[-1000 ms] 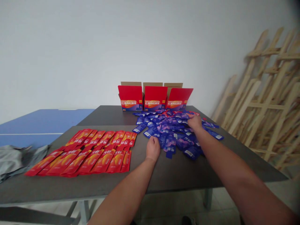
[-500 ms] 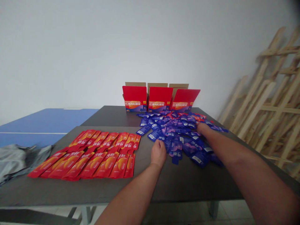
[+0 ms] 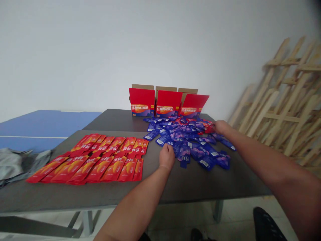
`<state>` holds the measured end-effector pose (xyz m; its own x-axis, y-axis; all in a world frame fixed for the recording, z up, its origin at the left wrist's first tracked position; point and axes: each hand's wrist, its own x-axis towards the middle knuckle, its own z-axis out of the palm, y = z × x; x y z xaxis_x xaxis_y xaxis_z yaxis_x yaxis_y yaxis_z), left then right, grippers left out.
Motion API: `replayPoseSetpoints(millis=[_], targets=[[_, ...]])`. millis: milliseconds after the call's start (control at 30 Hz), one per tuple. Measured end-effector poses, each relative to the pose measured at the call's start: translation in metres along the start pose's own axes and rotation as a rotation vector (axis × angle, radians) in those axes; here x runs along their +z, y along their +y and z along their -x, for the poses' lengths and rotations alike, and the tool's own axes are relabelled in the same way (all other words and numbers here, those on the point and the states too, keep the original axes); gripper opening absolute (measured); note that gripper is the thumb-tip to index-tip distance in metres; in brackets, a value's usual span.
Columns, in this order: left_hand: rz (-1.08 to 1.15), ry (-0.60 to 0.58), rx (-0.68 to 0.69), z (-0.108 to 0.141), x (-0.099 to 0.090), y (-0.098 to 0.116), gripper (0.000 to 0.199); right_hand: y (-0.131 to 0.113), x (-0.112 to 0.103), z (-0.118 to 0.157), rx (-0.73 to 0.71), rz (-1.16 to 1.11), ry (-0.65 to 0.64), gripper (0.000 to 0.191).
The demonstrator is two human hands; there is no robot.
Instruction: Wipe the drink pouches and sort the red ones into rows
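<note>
My left hand (image 3: 167, 156) is closed in a fist at the near left edge of a loose pile of blue-purple sachets (image 3: 198, 152). What its fingers hold, if anything, is hidden. Across the pile, at its right side, my right hand (image 3: 222, 127) has its fingers closed on a red sachet (image 3: 209, 126); its fingertips are partly hidden. A few other bits of red show among the blue sachets. To the left, red sachets (image 3: 100, 169) with orange fruit prints lie overlapping in two neat rows.
Three red-and-blue cardboard boxes (image 3: 142, 106) stand with flaps up behind the pile. The grey tabletop (image 3: 120, 194) carries everything. Grey cloth (image 3: 15, 164) lies at the left edge, near a blue table (image 3: 42, 125). Wooden frames (image 3: 283, 110) lean on the wall at right.
My right hand has moved away from me and to the right, and a red sachet now shows at its fingertips. The left hand stays closed beside the pile. The view has shifted slightly.
</note>
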<state>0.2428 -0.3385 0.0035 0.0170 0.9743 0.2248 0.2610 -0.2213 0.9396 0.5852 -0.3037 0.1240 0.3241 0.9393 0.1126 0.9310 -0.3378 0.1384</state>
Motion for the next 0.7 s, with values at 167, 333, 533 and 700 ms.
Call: replayPoseSetpoints(millis=[167, 333, 533, 700], targets=[[0.153, 0.025, 0.091, 0.003, -0.001, 0.004, 0.03, -0.028, -0.022, 0.046, -0.091, -0.244, 0.369, 0.033], [0.688, -0.319, -0.031, 0.008, 0.002, 0.01, 0.045, -0.113, 0.006, 0.116, -0.631, -0.58, 0.675, 0.038], [1.114, -0.219, -0.205, 0.006, 0.007, 0.012, 0.041, -0.166, 0.054, 0.141, -1.168, -0.589, 0.621, 0.039], [0.927, -0.161, -0.283, 0.005, 0.009, 0.012, 0.042, -0.119, 0.056, 0.093, -0.495, -0.674, 0.55, 0.033]])
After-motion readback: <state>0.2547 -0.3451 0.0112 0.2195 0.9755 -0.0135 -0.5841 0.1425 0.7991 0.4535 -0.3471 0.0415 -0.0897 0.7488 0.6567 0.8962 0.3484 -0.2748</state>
